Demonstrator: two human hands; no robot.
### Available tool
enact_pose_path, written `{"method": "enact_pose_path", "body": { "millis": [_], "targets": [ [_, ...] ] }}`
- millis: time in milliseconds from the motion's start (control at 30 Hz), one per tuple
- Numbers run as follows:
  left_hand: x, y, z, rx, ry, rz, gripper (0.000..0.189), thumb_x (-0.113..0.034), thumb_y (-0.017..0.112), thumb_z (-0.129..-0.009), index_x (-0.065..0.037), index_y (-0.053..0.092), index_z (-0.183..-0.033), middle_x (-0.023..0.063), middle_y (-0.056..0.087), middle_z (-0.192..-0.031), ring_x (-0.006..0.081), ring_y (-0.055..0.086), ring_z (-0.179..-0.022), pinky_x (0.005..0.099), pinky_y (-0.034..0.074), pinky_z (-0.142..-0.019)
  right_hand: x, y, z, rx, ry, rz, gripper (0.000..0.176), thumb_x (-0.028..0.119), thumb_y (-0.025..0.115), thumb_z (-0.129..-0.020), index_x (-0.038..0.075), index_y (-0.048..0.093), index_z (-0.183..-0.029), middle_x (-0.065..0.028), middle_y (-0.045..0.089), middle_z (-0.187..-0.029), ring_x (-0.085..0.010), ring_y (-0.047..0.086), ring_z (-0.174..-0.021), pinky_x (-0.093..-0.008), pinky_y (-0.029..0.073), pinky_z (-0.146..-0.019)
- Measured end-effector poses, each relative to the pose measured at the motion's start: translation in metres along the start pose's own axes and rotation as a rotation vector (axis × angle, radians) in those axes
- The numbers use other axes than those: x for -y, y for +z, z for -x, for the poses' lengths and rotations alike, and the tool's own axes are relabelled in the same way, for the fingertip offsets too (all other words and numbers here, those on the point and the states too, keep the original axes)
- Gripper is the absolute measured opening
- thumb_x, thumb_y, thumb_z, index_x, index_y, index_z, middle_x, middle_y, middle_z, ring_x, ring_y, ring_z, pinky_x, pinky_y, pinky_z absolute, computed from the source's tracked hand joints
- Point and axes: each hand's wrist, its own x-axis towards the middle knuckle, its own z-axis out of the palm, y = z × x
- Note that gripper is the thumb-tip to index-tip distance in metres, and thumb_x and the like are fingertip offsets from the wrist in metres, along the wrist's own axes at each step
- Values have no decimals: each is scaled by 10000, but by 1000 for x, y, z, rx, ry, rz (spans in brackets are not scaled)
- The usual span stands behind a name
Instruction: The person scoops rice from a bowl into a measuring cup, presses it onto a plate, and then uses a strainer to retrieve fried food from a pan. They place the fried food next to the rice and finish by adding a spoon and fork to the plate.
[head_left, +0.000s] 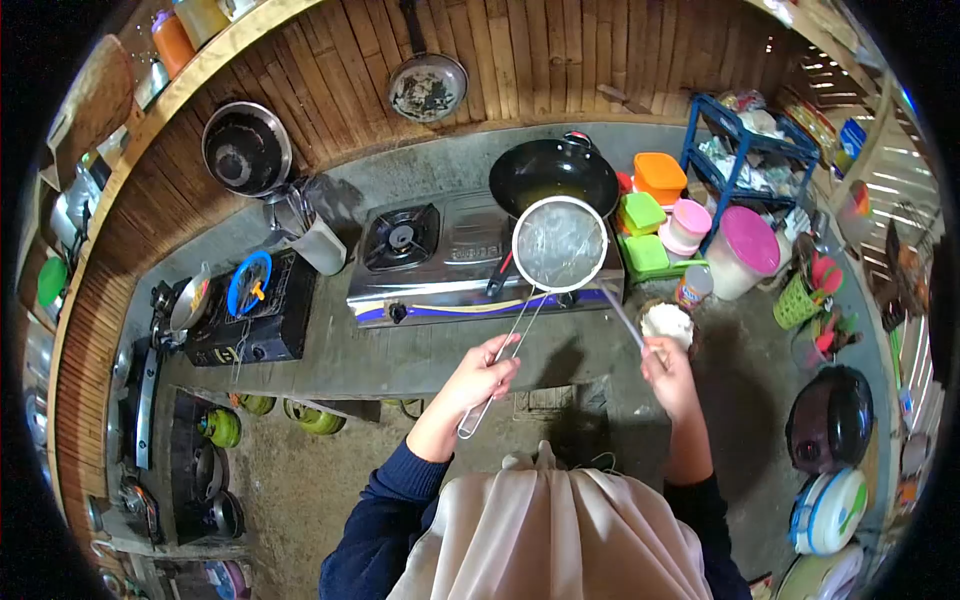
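Observation:
My left hand point(482, 380) is closed around the wire handle of a round mesh strainer point(560, 243). The strainer's basket is raised over the front of the gas stove point(476, 240) and overlaps the near edge of a black wok point(550, 180) in this view. My right hand point(666, 375) grips a slim greyish utensil point(626, 322), its far end pointing up and left toward the strainer's rim; what kind it is I cannot tell. Just beyond that hand sits a bowl of white stuff point(668, 323), partly covered by my fingers.
Green, orange and pink containers point(658, 178) stand right of the wok, beside a large pink-lidded tub point(748, 242) and a blue rack point(755, 145). A second small stove point(250, 310) occupies the left counter. A dark rice cooker point(830, 420) is at the right edge. Pans hang on the wall.

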Motion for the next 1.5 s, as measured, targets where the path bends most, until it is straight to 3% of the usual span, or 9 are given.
{"method": "enact_pose_path", "body": {
  "millis": [133,200,300,867,1033,1100,1167,1333,1500],
  "targets": [
    [-33,-11,-38,-58,-31,121,458,-36,481,-830,-28,348,-1269,-11,411,-605,51,339,-431,192,272,-398,41,7,-85,-41,-129,378,211,88,463,-876,27,477,-1078,-65,577,-743,-135,537,-635,-248,420,-597],
    [-42,-16,-53,-107,-11,128,426,-34,470,-833,-45,379,-1249,-17,397,-595,49,328,-427,187,265,-396,33,16,-127,-133,-456,549,235,111,492,-852,73,493,-1083,-146,612,-866,-278,600,-741,-336,459,-666],
    [-55,-28,-74,-145,18,92,374,-40,467,-844,-58,420,-1215,-24,379,-577,49,313,-417,186,255,-391,16,34,-178,-174,-505,700,250,138,519,-821,123,512,-1071,-167,596,-893,-354,574,-785,-410,460,-664],
    [-61,-12,-163,192,-175,153,104,-44,455,-828,-36,428,-929,12,395,-560,63,318,-391,193,242,-339,-41,77,-234,-293,-293,974,219,178,482,-827,111,486,-1035,-156,587,-886,-344,591,-701,-448,466,-593],
    [-54,12,-173,328,-202,114,56,-71,452,-856,-47,414,-889,12,391,-557,59,305,-392,195,238,-329,-43,67,-223,-300,-428,876,272,176,543,-788,129,482,-1049,-145,583,-882,-348,555,-827,-442,457,-660],
    [-48,23,-177,381,-214,104,53,-80,451,-865,-49,413,-884,11,393,-566,60,310,-401,194,241,-333,-45,62,-223,-199,-189,745,290,189,547,-793,99,472,-1058,-162,595,-838,-353,574,-784,-429,462,-663],
    [-36,35,-184,430,-221,113,53,-76,452,-860,-50,416,-888,12,398,-580,60,315,-412,192,250,-339,-63,55,-227,-167,-232,436,348,203,550,-799,53,453,-1098,-162,610,-751,-325,600,-707,-386,471,-612],
    [-16,69,-192,545,-261,90,63,-68,454,-843,-55,419,-893,11,404,-605,59,332,-442,188,263,-353,-59,28,-187,-460,-282,472,379,236,582,-785,20,485,-1081,-183,606,-863,-317,604,-761,-363,475,-659],
    [25,92,-206,667,-286,12,79,-89,485,-835,-64,414,-859,2,407,-600,61,340,-438,190,267,-359,-84,-4,-111,-537,-23,355,291,186,552,-819,6,512,-1044,-139,591,-887,-220,584,-785,-321,460,-681]
  ]
}}
